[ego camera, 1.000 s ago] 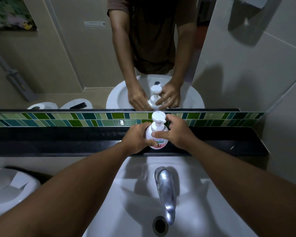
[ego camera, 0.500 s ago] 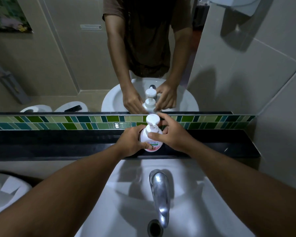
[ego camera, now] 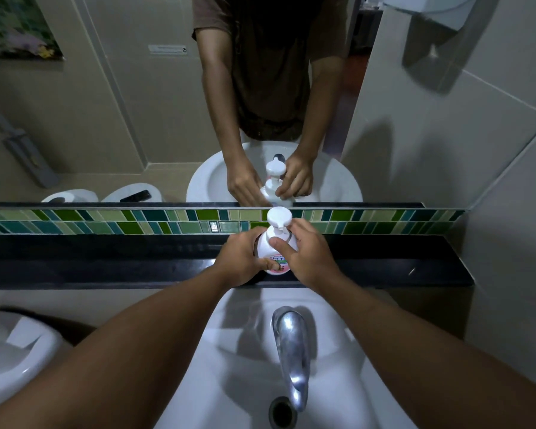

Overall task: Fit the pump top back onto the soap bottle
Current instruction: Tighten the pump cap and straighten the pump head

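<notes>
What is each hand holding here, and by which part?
Left hand grips the white soap bottle around its lower body; right hand holds its shoulder, just under the white pump top.

We see both forearms bare to the hand, and in the mirror (ego camera: 136, 119) a dark brown short-sleeved shirt (ego camera: 270, 72)

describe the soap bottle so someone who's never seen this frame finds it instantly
Start at the white sink with the chrome tap; just behind it a black ledge runs under a strip of green tiles. The soap bottle stands there between the left hand and right hand. It is the only white thing on the ledge, with a round pump top.
</notes>
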Tool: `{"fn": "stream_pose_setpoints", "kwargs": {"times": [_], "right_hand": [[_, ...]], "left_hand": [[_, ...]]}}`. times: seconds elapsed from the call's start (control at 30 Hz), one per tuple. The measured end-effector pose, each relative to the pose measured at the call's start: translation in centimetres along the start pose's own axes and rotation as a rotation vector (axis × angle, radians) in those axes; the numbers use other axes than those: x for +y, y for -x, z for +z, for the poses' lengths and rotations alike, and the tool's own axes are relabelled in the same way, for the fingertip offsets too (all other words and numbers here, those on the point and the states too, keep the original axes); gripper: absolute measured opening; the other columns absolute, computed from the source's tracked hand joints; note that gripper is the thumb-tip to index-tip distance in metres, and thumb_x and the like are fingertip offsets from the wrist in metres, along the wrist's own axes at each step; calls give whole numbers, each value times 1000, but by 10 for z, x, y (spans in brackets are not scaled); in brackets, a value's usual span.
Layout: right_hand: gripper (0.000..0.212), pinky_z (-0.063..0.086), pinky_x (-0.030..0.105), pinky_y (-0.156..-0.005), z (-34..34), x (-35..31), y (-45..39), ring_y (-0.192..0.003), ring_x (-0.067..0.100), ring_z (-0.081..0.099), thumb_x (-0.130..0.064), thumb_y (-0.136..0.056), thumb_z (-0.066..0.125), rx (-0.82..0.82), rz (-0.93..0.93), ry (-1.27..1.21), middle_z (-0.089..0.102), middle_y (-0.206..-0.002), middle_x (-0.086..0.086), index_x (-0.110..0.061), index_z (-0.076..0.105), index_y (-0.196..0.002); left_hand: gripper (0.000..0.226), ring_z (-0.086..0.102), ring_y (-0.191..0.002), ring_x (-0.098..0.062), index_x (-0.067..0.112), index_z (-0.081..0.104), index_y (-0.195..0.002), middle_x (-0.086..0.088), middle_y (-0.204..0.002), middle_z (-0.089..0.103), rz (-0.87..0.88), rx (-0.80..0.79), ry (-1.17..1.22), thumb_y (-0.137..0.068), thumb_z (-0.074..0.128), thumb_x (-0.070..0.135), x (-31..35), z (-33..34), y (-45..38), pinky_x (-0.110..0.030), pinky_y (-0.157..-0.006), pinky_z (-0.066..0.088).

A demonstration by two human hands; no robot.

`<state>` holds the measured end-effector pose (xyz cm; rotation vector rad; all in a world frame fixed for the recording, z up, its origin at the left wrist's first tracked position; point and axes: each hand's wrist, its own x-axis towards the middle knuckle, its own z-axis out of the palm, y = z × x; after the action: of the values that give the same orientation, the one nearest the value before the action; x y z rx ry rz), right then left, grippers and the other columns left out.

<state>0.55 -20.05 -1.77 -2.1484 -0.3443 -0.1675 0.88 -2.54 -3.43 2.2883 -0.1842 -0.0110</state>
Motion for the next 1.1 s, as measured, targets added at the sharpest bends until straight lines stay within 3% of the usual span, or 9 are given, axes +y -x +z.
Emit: {"fn": "stream_pose_setpoints", "kwargs": {"times": [0.17, 0.23, 0.3, 0.37, 0.43, 0.57, 0.87, 1.0, 1.1], "right_hand": [[43, 51, 51, -92, 4, -2, 5, -106, 25, 62, -48, -87, 71, 44, 90, 84, 64, -115, -4, -23, 65, -121], [59, 53, 42, -91, -7, -4, 1, -101, 14, 62, -53, -81, 73, -32, 58, 72, 59, -124, -7, -36, 54, -135], [82, 48, 22, -86, -21, -9, -2, -93, -5, 56, -44, -84, 75, -112, -62, 5, 48, -141, -11, -44, 32, -154], [74, 46, 18, -92, -31, -14, -7, -107, -10, 55, -33, -93, 70, -161, -228, 46, 44, -151, -13, -36, 33, -157], [60, 47, 34, -104, -36, -16, -12, -128, 7, 55, -24, -97, 67, -169, -333, 126, 51, -152, -3, -21, 45, -153], [47, 49, 51, -99, -36, -15, -18, -117, 33, 60, -19, -96, 70, -99, -404, 229, 64, -135, 12, -8, 60, -141], [45, 54, 55, -86, -14, -16, -11, -100, 40, 62, -14, -91, 74, 81, -375, 281, 67, -125, 16, -7, 65, -135], [55, 53, 48, -87, -9, -26, -5, -103, 34, 62, -42, -87, 78, 182, -309, 396, 68, -129, 8, -16, 66, -134], [58, 55, 46, -89, -5, -31, -1, -107, 35, 65, -37, -84, 82, 216, -254, 302, 68, -128, 13, -10, 67, -133]], "left_hand": [[66, 69, -95, -18, 23, 68, -118, 4, -104, 76, -1, -5, 6, -59, 99, 28, -1, -1, -1, -38, -89, 55], [67, 68, -98, -18, 24, 68, -118, 5, -105, 76, 3, -13, 1, -59, 98, 30, -2, -1, -2, -37, -90, 54], [66, 68, -97, -16, 26, 68, -118, 6, -105, 75, 11, -22, -9, -60, 98, 31, -3, -2, -3, -37, -90, 54], [65, 69, -96, -16, 27, 68, -118, 7, -104, 75, 12, -25, -10, -60, 97, 31, -3, -2, -3, -38, -90, 55], [66, 69, -96, -16, 28, 67, -118, 7, -104, 75, 8, -24, -11, -59, 98, 31, -3, -2, -2, -37, -90, 55], [69, 68, -98, -17, 28, 67, -120, 7, -106, 75, 12, -23, -19, -59, 97, 33, -4, -1, -2, -37, -91, 54], [71, 69, -99, -18, 24, 67, -122, 3, -106, 76, 21, -27, -6, -58, 99, 29, -3, -2, -3, -35, -91, 54], [56, 65, -84, -6, 30, 69, -107, 10, -95, 76, -7, -29, -10, -59, 98, 30, -4, -2, -2, -27, -77, 51], [49, 59, -72, 8, 36, 65, -95, 17, -85, 71, -11, -38, -18, -60, 98, 31, -3, -3, -1, -11, -64, 41]]}}
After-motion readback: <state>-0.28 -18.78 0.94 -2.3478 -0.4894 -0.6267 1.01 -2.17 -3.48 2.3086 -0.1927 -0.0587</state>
